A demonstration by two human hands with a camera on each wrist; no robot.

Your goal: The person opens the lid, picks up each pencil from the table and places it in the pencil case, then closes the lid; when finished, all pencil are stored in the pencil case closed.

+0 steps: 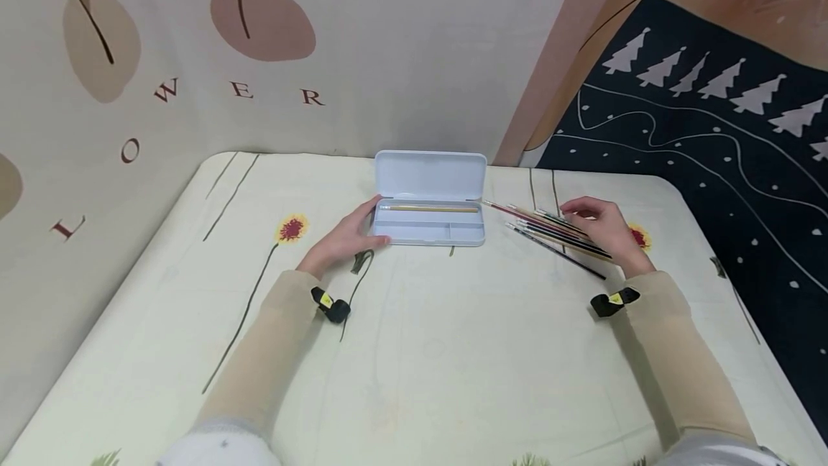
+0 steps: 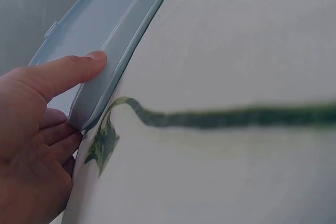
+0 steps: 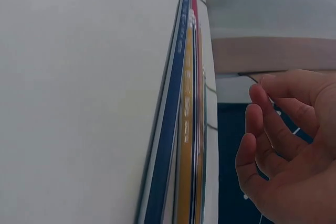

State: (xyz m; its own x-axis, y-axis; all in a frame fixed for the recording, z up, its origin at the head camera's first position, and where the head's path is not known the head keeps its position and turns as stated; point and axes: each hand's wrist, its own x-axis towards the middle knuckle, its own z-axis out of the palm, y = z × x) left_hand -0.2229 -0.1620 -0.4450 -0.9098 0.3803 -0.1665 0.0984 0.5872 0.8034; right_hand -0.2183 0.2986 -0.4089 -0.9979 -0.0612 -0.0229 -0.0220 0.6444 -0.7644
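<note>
A pale blue pencil case [image 1: 410, 232] lies on the table with its lid [image 1: 430, 175] raised at the back. One yellowish pencil [image 1: 430, 209] rests in its rear compartment. My left hand [image 1: 346, 237] grips the case's left end, thumb [image 2: 79, 72] across the front edge and fingers around the corner. To the right of the case several pencils [image 1: 550, 230] form a loose, slanting bundle; a dark pencil [image 1: 563, 253] lies along its near side. Over the bundle's far right part, my right hand [image 1: 604, 227] has its fingers loosely bent, with nothing visible between them in the right wrist view.
The table [image 1: 427, 351] wears a pale cloth printed with flowers and stems. Behind it hangs a light curtain [image 1: 401, 56] with printed letters. A dark fabric with white trees [image 1: 711, 135] borders the right side.
</note>
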